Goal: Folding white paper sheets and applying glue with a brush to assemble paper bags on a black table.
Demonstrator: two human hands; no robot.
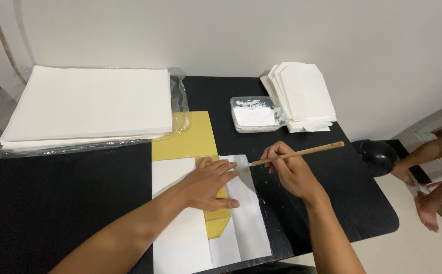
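Observation:
My left hand [210, 185] lies flat, fingers spread, on a yellow card template [217, 220] that rests on a white paper sheet [180, 238]. My right hand [289, 170] grips a thin wooden-handled brush [307, 151], its tip touching the sheet's folded right flap [249, 213] just beside my left fingertips. A clear plastic tub of white paste [255, 115] stands behind the sheet on the black table [69, 198].
A thick stack of white sheets [86, 104] on plastic wrap fills the back left. A pile of finished white envelopes [302, 96] leans by the tub. A larger yellow card [190, 139] lies under the sheet. Another person's bare feet [429, 203] are on the floor at right.

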